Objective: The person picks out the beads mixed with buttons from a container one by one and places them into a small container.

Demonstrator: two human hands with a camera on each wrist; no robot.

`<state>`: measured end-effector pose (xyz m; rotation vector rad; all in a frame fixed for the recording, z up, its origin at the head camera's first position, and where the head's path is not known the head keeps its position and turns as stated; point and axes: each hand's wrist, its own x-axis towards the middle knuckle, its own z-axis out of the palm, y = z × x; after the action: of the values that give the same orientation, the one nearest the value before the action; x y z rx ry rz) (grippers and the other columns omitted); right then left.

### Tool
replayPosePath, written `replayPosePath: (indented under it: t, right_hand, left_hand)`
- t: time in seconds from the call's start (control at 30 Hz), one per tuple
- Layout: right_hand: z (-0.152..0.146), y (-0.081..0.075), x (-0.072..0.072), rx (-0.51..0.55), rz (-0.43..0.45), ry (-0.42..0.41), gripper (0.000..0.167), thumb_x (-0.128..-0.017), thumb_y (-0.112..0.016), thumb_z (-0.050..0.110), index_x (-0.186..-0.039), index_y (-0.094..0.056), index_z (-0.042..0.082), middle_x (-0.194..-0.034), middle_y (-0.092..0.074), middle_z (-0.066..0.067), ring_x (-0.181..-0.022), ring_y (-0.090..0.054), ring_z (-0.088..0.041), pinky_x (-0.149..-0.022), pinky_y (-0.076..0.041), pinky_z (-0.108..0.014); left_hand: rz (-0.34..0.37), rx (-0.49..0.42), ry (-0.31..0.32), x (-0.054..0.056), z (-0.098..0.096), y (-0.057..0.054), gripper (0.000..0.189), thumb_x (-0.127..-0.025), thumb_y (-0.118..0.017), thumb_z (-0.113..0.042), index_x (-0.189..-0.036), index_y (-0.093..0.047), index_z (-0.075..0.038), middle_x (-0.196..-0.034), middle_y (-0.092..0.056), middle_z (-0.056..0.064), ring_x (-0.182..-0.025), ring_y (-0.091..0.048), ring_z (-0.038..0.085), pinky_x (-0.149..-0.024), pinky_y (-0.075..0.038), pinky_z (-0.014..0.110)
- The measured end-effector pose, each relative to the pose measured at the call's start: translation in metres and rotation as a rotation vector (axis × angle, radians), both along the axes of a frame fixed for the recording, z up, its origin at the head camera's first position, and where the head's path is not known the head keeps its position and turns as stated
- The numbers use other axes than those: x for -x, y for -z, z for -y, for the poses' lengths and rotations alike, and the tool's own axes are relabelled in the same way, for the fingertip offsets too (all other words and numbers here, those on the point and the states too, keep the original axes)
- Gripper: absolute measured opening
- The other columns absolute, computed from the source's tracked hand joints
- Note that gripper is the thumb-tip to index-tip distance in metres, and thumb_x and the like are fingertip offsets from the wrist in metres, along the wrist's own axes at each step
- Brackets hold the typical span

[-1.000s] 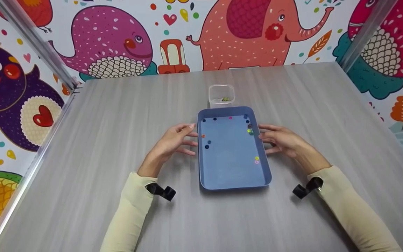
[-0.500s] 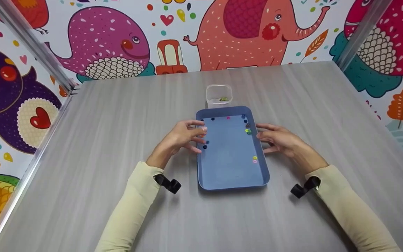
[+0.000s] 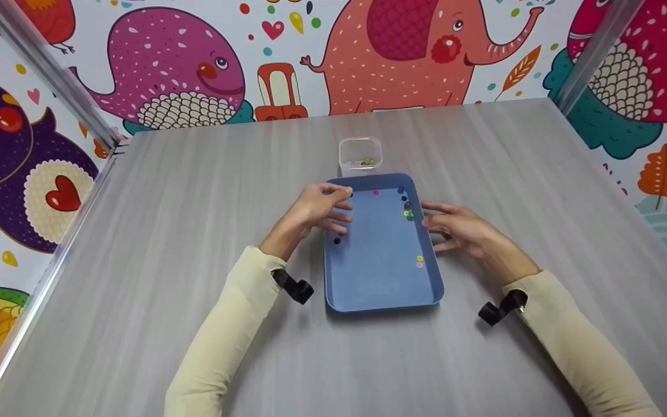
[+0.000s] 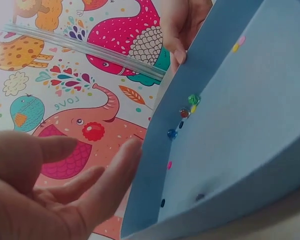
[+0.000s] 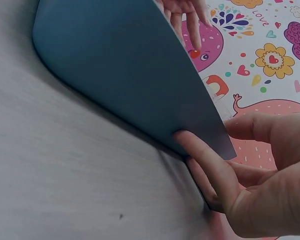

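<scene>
A blue rectangular tray (image 3: 383, 281) sits on the table with small coloured beads scattered inside. My right hand (image 3: 461, 231) holds the tray's right side; in the right wrist view, one finger (image 5: 205, 155) lies against the outer wall and the thumb (image 5: 252, 127) reaches over the rim. My left hand (image 3: 322, 211) hovers over the tray's upper left edge, fingers spread and loosely bent, holding nothing. Below its fingers lies a black bead (image 3: 337, 241). Along the far right inner wall are a green bead (image 4: 194, 99), a brown one (image 4: 184, 113) and a blue one (image 4: 172, 133).
Just behind the tray stands a clear plastic container (image 3: 360, 153) with some yellow-green pieces in it. The grey wood-grain table (image 3: 206, 191) ends at walls printed with cartoon animals. Each sleeve carries a black wrist mount (image 3: 293, 285).
My left hand has moved from beside the tray's left wall, rightward and up over its upper left edge. The right hand has stayed at the right side. The view shifted slightly.
</scene>
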<state>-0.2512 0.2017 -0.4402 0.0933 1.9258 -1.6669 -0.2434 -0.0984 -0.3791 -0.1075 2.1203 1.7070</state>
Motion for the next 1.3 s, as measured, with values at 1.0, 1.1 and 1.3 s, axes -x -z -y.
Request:
replayPosePath:
  t: [1.0,1.1,1.3]
  right_hand:
    - [0.000,0.001,0.001,0.011,0.007,0.008,0.068,-0.099,-0.058,0.013,-0.159,-0.028,0.015,-0.153,-0.046,-0.020,-0.132,-0.053,-0.026,-0.091,-0.062,-0.040]
    - [0.000,0.002,0.001,0.009,0.001,0.001,0.068,-0.099,-0.058,0.014,-0.159,-0.027,0.014,-0.153,-0.045,-0.021,-0.131,-0.054,-0.025,-0.092,-0.062,-0.040]
    - [0.000,0.001,0.000,0.013,-0.007,0.005,0.068,-0.098,-0.060,0.016,-0.159,-0.028,0.014,-0.150,-0.048,-0.019,-0.126,-0.057,-0.020,-0.089,-0.063,-0.038]
  left_hand:
    - [0.106,-0.046,-0.052,0.033,-0.044,0.012,0.035,-0.099,-0.064,-0.020,-0.128,-0.064,0.000,-0.131,-0.065,0.025,-0.114,-0.068,0.037,-0.060,-0.064,0.027]
    - [0.111,-0.066,-0.073,0.035,-0.046,0.016,0.036,-0.098,-0.065,-0.018,-0.130,-0.061,0.000,-0.131,-0.064,0.025,-0.116,-0.067,0.039,-0.058,-0.064,0.027]
    - [0.135,-0.075,-0.076,0.038,-0.047,0.019,0.040,-0.097,-0.066,-0.018,-0.133,-0.059,-0.001,-0.133,-0.063,0.025,-0.117,-0.067,0.037,-0.063,-0.065,0.030]
